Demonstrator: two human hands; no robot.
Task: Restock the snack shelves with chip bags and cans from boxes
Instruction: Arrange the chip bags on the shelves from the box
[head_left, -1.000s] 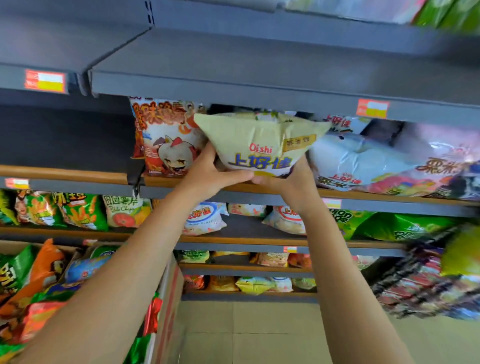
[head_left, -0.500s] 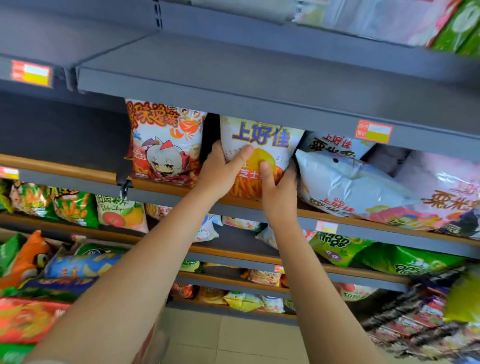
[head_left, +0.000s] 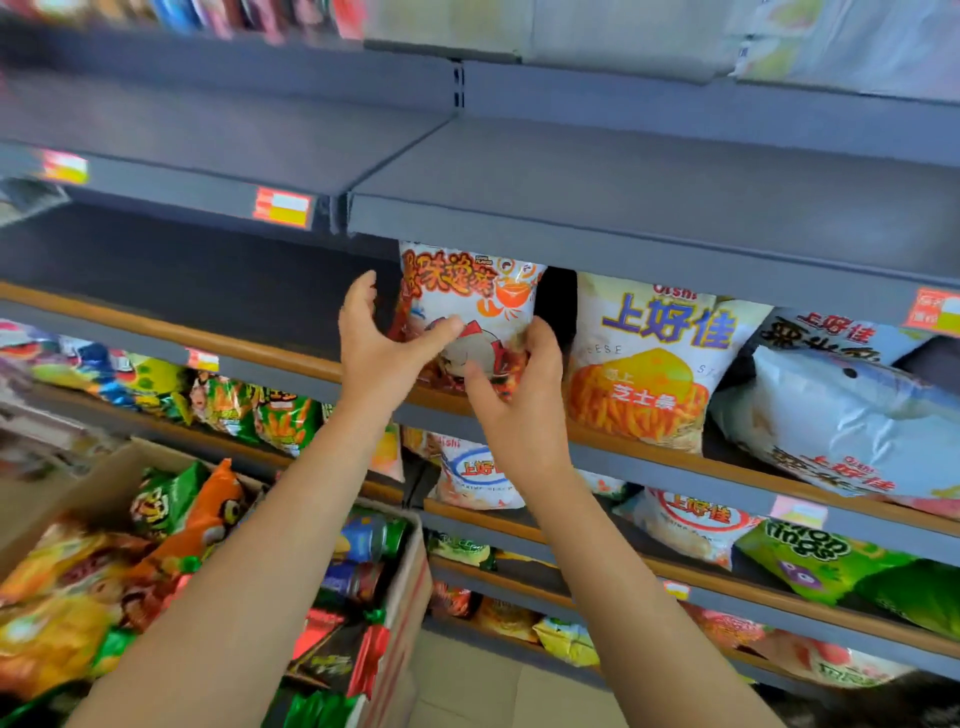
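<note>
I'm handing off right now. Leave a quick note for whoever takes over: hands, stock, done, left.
Left hand: open, at the left edge of the crab-print bag.
Right hand: open, fingers against that bag's lower right.
Done: Oishi cheese-stick bag stands upright on the shelf, right of the crab-print bag.
Left: cardboard box, lower left, holds more bags and cans; the shelf section to the left looks bare.

Both forearms are bare to the frame edge, with ringless fingers (head_left: 363, 291).

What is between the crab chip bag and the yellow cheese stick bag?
Nothing: the head view shows only a dark empty gap between the crab chip bag and the yellow cheese stick bag.
</note>
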